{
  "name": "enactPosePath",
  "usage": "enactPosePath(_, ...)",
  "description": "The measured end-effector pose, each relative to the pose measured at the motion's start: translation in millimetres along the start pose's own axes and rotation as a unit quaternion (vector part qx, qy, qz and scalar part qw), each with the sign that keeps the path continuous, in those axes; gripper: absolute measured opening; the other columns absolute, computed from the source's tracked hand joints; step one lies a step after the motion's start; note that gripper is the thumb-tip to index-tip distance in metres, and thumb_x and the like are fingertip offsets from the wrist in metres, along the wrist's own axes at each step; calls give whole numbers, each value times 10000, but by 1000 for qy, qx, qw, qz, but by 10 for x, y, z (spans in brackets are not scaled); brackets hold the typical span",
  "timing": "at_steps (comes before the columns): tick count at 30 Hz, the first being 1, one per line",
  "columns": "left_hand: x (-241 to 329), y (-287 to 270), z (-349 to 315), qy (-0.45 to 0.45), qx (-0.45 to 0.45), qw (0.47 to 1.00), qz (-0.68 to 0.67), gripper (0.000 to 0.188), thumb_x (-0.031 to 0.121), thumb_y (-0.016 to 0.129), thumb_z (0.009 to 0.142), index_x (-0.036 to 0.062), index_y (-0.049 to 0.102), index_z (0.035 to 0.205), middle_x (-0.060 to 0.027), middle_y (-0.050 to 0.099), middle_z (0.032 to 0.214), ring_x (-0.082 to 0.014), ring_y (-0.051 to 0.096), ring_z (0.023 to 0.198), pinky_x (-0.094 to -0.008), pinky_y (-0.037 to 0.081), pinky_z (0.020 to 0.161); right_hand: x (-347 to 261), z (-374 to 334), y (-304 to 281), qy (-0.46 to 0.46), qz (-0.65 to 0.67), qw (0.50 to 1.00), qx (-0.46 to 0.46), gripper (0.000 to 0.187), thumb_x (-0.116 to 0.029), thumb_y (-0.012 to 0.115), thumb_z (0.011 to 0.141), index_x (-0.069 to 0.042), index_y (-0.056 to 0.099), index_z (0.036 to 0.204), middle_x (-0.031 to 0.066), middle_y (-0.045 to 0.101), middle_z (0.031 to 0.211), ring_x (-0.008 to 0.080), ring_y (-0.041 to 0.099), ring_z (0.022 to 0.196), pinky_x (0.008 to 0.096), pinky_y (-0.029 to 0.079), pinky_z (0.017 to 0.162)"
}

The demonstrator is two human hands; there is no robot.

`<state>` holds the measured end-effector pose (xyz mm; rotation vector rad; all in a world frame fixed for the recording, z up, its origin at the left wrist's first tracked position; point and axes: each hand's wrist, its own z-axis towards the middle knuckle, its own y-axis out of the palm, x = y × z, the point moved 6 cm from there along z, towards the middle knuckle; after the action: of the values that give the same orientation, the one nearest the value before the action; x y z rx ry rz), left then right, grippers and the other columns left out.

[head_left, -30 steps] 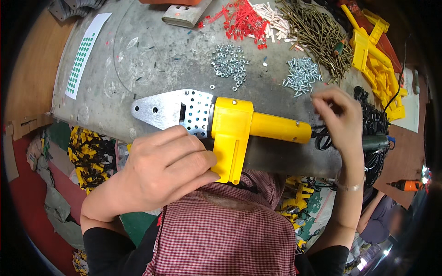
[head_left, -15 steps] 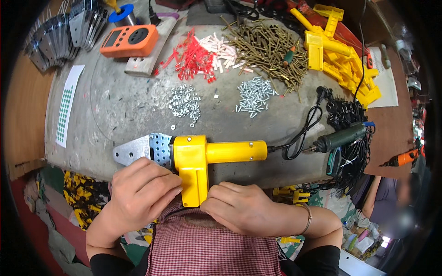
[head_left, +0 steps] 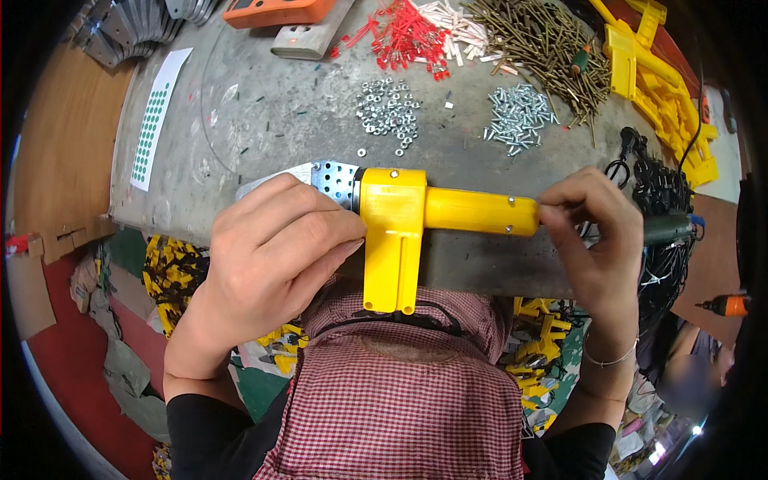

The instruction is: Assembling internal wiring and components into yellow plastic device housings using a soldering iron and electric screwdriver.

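Note:
A yellow pipe welding iron [head_left: 392,240] lies across the bench's near edge, its tubular handle toward the right and its short block hanging toward me. At its left end is a perforated metal plate [head_left: 334,181], partly covered by my left hand [head_left: 276,248]. That hand is closed, fingers together against the iron beside the black collar. My right hand [head_left: 598,232] pinches at the handle's end, where the power cord comes out; the fingers mostly hide the cord there. Small screws show in the yellow housing.
Beyond the iron lie piles of nuts [head_left: 386,116], short screws [head_left: 518,120], red parts [head_left: 408,40], white tubes [head_left: 458,30] and long brassy screws [head_left: 548,52]. Yellow housings [head_left: 660,76], black cords [head_left: 664,180] and a dark green electric screwdriver [head_left: 666,229] lie right. A green-dotted sheet [head_left: 160,120] lies left.
My right hand has left the lower block and moved right and away from me to the handle's end. My left hand stays by the collar. The view has shifted.

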<state>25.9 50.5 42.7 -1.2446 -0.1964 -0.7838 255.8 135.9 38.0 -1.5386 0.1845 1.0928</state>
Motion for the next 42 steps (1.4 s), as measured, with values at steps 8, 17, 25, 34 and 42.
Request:
enactPosePath(8, 31, -66, -46, 36, 28, 999, 6, 226, -16, 742, 640, 21, 655, 845, -81, 634, 775, -244, 602, 690, -328, 466, 603, -59, -84, 9, -8, -33, 999, -13, 63, 29, 642, 779, 18, 618, 836, 53, 564, 736, 117, 535, 638, 238, 420, 601)
enactPosePath(17, 16, -77, -251, 51, 67, 996, 7, 204, 3, 751, 662, 27, 656, 841, -75, 637, 780, -252, 606, 693, -333, 472, 606, -302, -346, 232, -51, -13, 993, -104, 94, 14, 663, 731, 14, 653, 824, 93, 612, 741, 202, 605, 676, 280, 461, 608)
enactPosePath(25, -55, -236, -383, 21, 80, 996, 45, 191, -60, 719, 677, 5, 657, 845, -89, 626, 770, -240, 608, 700, -317, 466, 617, 533, -1099, 1503, -9, -110, 927, -359, 283, -150, 597, 893, -57, 627, 1159, 192, 620, 1169, 364, 574, 1104, 421, 447, 954)
enactPosePath(34, -12, -215, -363, 42, 95, 994, 40, 177, -47, 715, 690, 11, 645, 843, -87, 610, 764, -235, 597, 691, -315, 462, 610, 1147, -1005, 1773, -79, -169, 972, -143, 345, -169, 569, 927, -78, 581, 1259, 206, 534, 1322, 383, 450, 1273, 429, 330, 1092)
enactPosePath(42, -67, -270, -376, 24, 88, 994, 62, 179, -35, 713, 681, 22, 644, 837, -93, 610, 759, -266, 602, 700, -342, 466, 623, 863, -915, 1746, -128, -201, 965, -113, 307, -176, 590, 912, -66, 621, 1197, 201, 587, 1251, 393, 513, 1209, 429, 393, 1043)
